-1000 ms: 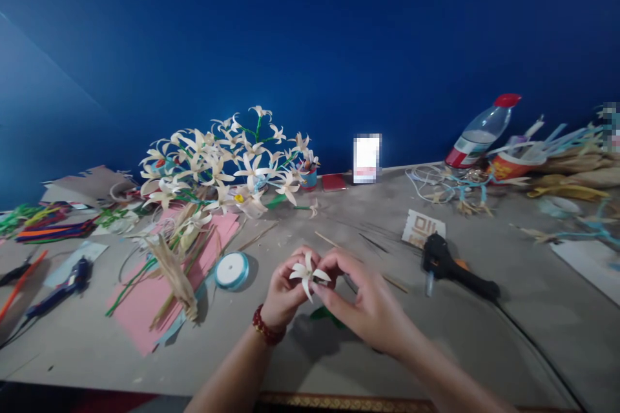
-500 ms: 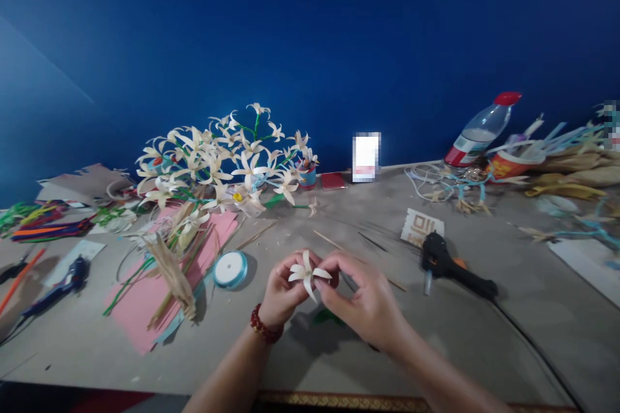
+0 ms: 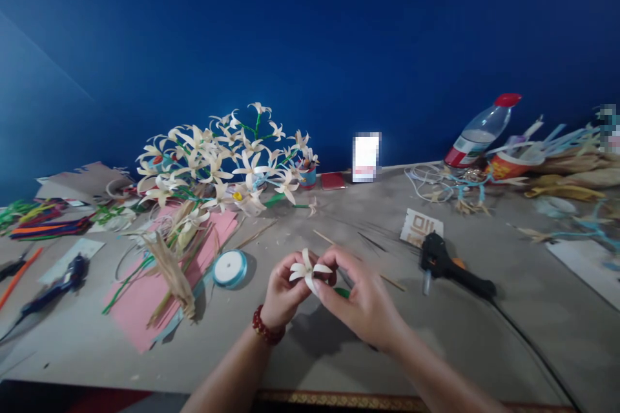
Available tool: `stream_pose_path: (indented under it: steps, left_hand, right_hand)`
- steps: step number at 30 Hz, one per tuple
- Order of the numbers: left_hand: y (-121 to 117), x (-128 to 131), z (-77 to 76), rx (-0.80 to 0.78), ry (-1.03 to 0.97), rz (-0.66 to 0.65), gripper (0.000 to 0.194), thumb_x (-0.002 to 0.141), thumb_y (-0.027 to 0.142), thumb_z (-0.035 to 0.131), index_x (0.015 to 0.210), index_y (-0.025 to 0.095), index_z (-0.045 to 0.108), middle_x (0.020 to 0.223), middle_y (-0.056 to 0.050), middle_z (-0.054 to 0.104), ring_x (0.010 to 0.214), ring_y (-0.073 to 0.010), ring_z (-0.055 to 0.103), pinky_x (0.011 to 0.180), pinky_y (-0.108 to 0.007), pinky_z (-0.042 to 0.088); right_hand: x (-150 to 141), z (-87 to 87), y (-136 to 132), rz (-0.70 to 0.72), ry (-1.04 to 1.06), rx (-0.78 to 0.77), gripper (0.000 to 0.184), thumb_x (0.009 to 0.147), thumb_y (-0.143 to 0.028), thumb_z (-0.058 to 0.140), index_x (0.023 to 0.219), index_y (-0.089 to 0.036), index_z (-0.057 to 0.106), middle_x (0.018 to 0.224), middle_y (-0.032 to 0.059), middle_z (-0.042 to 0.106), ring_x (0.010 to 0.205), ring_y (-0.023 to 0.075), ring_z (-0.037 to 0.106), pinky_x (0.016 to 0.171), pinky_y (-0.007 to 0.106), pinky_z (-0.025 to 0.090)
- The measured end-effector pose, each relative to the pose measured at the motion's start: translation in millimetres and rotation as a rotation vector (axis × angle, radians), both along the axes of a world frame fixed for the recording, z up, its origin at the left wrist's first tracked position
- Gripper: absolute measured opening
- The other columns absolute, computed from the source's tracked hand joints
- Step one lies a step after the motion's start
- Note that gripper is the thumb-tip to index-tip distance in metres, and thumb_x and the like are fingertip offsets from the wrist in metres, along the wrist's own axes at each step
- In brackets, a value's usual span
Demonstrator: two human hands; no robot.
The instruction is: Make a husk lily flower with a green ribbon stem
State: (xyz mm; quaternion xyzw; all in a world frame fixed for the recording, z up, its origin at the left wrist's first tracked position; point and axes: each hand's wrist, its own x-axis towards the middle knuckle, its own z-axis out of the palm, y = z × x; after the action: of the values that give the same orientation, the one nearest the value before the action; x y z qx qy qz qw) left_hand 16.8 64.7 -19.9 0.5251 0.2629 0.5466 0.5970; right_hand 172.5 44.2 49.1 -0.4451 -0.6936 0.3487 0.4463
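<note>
white flower [image 3: 309, 270]: slender petals curling outward | left and right fingers [image 3: 320, 286] pinching it

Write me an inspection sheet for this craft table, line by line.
Surface: grey table, small dark and pale specks.
Things in hand: one white flower, petals spread.
Clutter: pink paper under dry husk strips at left; blue-edged spool; black glue gun at right, blue glue gun far left.
Hands: left hand and right hand both on the flower.
Cables: black cord runs from the black gun off the near edge; plug not in view.
Surroundings: blue wall behind; co-workers, nothing seen.
</note>
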Motion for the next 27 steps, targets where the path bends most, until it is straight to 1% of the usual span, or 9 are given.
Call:
stream_pose_path:
  steps: [5, 8, 13, 18, 21, 24, 27]
  left_hand:
    - [-0.8, -0.8, -0.9, -0.024, 0.017, 0.003, 0.018, 0.080, 0.029, 0.072, 0.080, 0.017, 0.059, 0.081, -0.002, 0.061, 0.071, -0.0134, 0.053, 0.067, -0.025, 0.042]
    - [-1.2, -1.9, -0.6, -0.025, 0.016, -0.005, 0.021, 0.080, 0.031, 0.071, 0.079, 0.017, 0.056, 0.081, -0.002, 0.060, 0.071, -0.0138, 0.052, 0.067, -0.025, 0.042]
    - [-1.6, -3.1, 0.4, -0.035, 0.016, -0.025, 0.022, 0.080, 0.033, 0.072, 0.079, 0.017, 0.057, 0.083, -0.002, 0.060, 0.073, -0.0144, 0.053, 0.066, -0.025, 0.042]
    - [-2.7, -0.1, -0.5, -0.153, -0.070, -0.038, 0.027, 0.075, 0.034, 0.077, 0.084, 0.018, 0.057, 0.084, -0.002, 0.060, 0.074, -0.0143, 0.055, 0.068, -0.026, 0.044]
    - [-3.8, 3.1, -0.5, -0.218, -0.113, -0.035, 0.031, 0.072, 0.034, 0.080, 0.087, 0.017, 0.060, 0.083, -0.001, 0.060, 0.072, -0.0134, 0.055, 0.068, -0.026, 0.044]
    - [-5.2, 7.3, 1.8, -0.268, -0.149, -0.008, 0.034, 0.068, 0.037, 0.083, 0.085, 0.016, 0.062, 0.082, -0.001, 0.062, 0.072, -0.0135, 0.056, 0.069, -0.027, 0.045]
    - [-6.7, 11.5, 5.0, -0.304, -0.163, 0.001, 0.034, 0.068, 0.038, 0.083, 0.084, 0.016, 0.063, 0.080, -0.002, 0.063, 0.074, -0.0144, 0.056, 0.072, -0.028, 0.046]
  right_hand:
    - [-0.1, -2.7, 0.4, -0.006, 0.065, -0.013, 0.007, 0.079, -0.019, 0.058, 0.074, -0.021, 0.054, 0.070, -0.0020, 0.056, 0.066, 0.0141, 0.052, 0.061, 0.024, 0.042]
    - [-1.3, -4.5, 0.6, -0.028, 0.081, -0.030, 0.007, 0.078, -0.019, 0.059, 0.074, -0.021, 0.055, 0.068, -0.0028, 0.055, 0.064, 0.0133, 0.051, 0.060, 0.024, 0.042]
    - [-2.7, -5.9, 1.0, -0.044, 0.102, -0.045, 0.009, 0.076, -0.017, 0.060, 0.071, -0.021, 0.054, 0.066, -0.0035, 0.055, 0.062, 0.0123, 0.050, 0.059, 0.022, 0.042]
    - [-1.9, -6.7, 1.6, -0.055, 0.112, -0.068, 0.010, 0.076, -0.018, 0.060, 0.069, -0.021, 0.053, 0.063, -0.0045, 0.053, 0.060, 0.0119, 0.049, 0.058, 0.022, 0.041]
    - [-2.1, -8.7, 1.9, -0.082, 0.121, -0.055, 0.009, 0.076, -0.020, 0.060, 0.070, -0.020, 0.054, 0.063, -0.0046, 0.052, 0.059, 0.0119, 0.048, 0.058, 0.022, 0.041]
    - [-3.4, -10.6, 2.3, -0.114, 0.136, -0.055, 0.005, 0.075, -0.020, 0.060, 0.071, -0.020, 0.056, 0.063, -0.0040, 0.054, 0.060, 0.0124, 0.050, 0.058, 0.022, 0.042]
    - [-5.3, -10.6, 2.4, -0.142, 0.160, -0.054, 0.005, 0.074, -0.020, 0.060, 0.071, -0.020, 0.057, 0.063, -0.0036, 0.055, 0.060, 0.0124, 0.050, 0.059, 0.022, 0.043]
